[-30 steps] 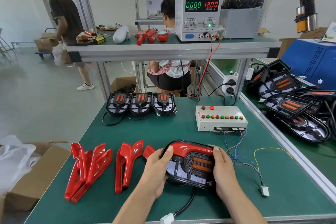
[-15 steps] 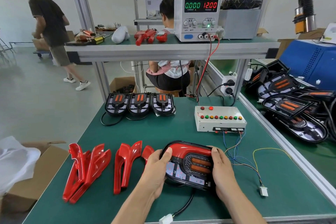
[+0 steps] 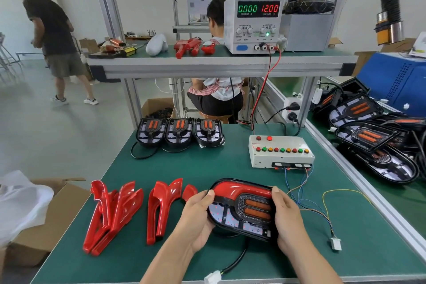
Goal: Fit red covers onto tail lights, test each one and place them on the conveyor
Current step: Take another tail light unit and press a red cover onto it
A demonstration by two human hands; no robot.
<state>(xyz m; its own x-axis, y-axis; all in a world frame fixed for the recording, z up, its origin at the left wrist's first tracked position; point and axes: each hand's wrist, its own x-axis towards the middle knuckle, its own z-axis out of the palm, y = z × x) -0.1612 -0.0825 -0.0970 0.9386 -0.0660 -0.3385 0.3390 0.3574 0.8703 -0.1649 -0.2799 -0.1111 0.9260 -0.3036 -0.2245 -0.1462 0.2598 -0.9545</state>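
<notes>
A black tail light (image 3: pixel 242 212) with a red cover (image 3: pixel 239 189) along its top edge sits low over the green table (image 3: pixel 230 168), held between both hands. My left hand (image 3: pixel 196 217) grips its left end, thumb on the cover. At the right end my right hand (image 3: pixel 288 219) grips it, thumb at the upper corner. Its black cable ends in a white plug (image 3: pixel 213 277) at the table's front edge. Loose red covers (image 3: pixel 115 214) lie to the left. Three uncovered tail lights (image 3: pixel 179 131) stand in a row at the back.
A white test box (image 3: pixel 280 153) with coloured buttons sits behind the light; its thin wires end in a loose white connector (image 3: pixel 335 242). A power supply (image 3: pixel 254 22) stands on the shelf. Tail lights (image 3: pixel 373 143) lie on the conveyor at right. A cardboard box (image 3: pixel 43 219) stands left.
The hands and tail light have held nearly the same pose. The person in the background has walked further left.
</notes>
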